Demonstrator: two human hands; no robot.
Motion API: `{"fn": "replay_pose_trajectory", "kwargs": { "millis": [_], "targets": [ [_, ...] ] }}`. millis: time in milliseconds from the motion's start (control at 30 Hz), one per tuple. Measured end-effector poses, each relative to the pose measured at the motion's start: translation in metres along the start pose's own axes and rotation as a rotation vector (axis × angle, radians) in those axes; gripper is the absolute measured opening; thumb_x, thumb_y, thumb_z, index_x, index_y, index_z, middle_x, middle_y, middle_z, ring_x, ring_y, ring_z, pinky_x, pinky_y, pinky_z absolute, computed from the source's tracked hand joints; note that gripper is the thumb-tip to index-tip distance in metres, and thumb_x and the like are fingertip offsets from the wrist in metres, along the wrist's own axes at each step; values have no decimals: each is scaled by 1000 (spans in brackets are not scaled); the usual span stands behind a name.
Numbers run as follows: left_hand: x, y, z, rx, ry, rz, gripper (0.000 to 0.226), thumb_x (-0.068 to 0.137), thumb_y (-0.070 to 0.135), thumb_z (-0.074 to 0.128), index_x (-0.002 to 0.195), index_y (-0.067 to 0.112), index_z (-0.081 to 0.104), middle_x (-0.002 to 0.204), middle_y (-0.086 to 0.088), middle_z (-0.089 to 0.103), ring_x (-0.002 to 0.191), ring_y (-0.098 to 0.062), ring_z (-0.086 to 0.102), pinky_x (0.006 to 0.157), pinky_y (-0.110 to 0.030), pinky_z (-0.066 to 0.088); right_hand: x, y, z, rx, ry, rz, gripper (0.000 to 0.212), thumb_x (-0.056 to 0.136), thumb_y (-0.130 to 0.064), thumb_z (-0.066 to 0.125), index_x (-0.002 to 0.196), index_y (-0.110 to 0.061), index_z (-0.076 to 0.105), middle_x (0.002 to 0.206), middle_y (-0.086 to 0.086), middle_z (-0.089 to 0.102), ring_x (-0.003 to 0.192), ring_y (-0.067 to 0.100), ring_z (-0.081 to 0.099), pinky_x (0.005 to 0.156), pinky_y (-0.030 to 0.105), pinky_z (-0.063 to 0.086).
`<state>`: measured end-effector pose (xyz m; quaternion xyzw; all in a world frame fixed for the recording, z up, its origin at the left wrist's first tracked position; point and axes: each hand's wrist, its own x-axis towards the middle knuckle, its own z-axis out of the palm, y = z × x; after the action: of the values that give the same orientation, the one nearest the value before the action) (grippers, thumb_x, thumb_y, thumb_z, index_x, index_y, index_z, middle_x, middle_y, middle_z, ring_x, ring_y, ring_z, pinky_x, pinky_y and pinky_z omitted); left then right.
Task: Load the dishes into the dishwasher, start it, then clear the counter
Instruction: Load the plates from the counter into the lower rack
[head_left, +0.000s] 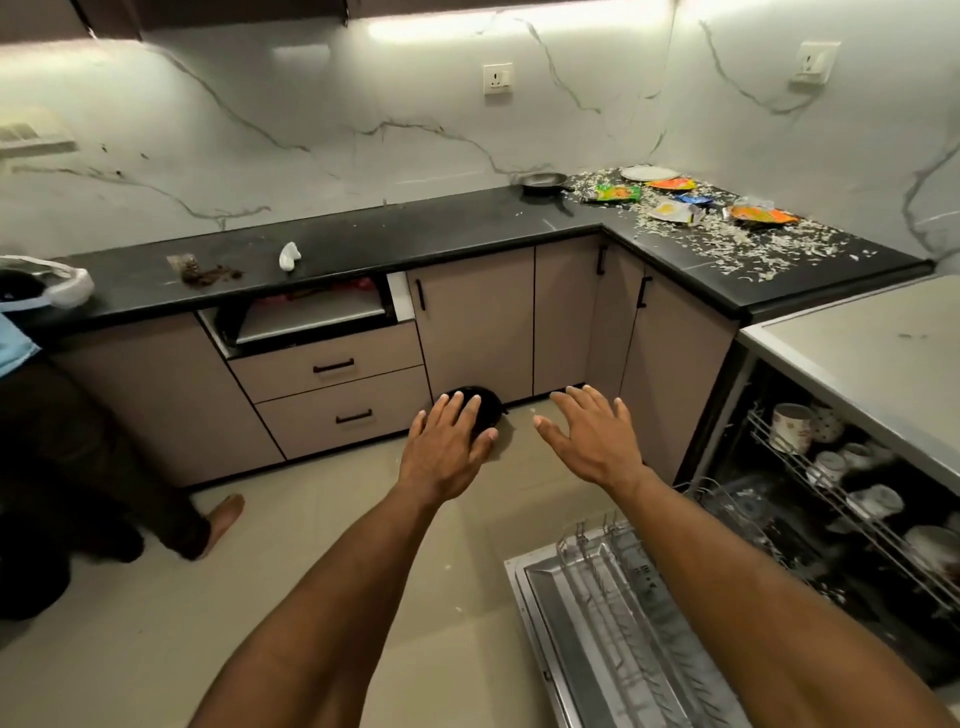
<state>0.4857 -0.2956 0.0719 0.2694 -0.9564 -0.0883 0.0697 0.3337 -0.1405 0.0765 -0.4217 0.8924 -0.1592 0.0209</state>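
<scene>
Head view: both hands, left (447, 447) and right (592, 441), reach forward with fingers spread, holding nothing. At right the dishwasher (779, 519) stands open, white cups (792, 428) in its upper rack; torn wrappers (675, 208) and white scraps litter the black counter (415, 234).

White marble-look wall panels (332, 119) with grey veins line the far wall and turn the corner to the right wall. A strip light (519, 21) under the upper cabinets glows along the top, bright on the stone. Two white sockets sit on the walls, one far (498, 78) and one to the right (811, 63). Below, beige cabinet fronts (475, 322) with thin black handles run in an L; two drawers (332, 387) stack at the left of centre, and above them a top drawer (306, 317) stands pulled open. The floor (311, 525) is pale beige tile.
</scene>
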Motion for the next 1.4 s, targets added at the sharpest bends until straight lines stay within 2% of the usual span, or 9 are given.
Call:
{"fn": "replay_pose_trajectory", "kwargs": {
  "millis": [333, 833, 1167, 1400],
  "targets": [
    [126, -62, 8, 25, -36, 19, 62, 101, 55, 23, 154, 25, 14, 162, -2, 12, 150, -19, 4, 120, -43, 6, 134, -7, 37, -16, -10, -3, 65, 97, -64, 26, 149, -25, 34, 158, 0, 28, 149, 19, 14, 119, 53, 9],
    [364, -114, 2, -13, -28, 121, 64, 101, 55, 24, 155, 24, 12, 163, -1, 11, 150, -17, 4, 121, -40, 7, 354, 17, 41, -56, -6, 97, 70, 94, -68, 23, 150, -27, 32, 159, 0, 26, 149, 18, 12, 119, 56, 3],
    [552, -152, 13, 1, -54, 277, 64, 100, 55, 23, 155, 23, 14, 162, -2, 13, 150, -18, 5, 120, -40, 8, 504, 40, 45, -77, 48, 255, 70, 93, -69, 25, 148, -27, 34, 159, 0, 27, 149, 19, 13, 119, 57, 3],
    [662, -146, 27, -1, -95, 379, 64, 100, 56, 22, 155, 23, 15, 162, -2, 13, 150, -19, 5, 120, -41, 7, 586, 72, 36, -71, 101, 364, 70, 93, -69, 27, 149, -26, 34, 158, 0, 27, 149, 19, 13, 119, 56, 3]
  ]
}}
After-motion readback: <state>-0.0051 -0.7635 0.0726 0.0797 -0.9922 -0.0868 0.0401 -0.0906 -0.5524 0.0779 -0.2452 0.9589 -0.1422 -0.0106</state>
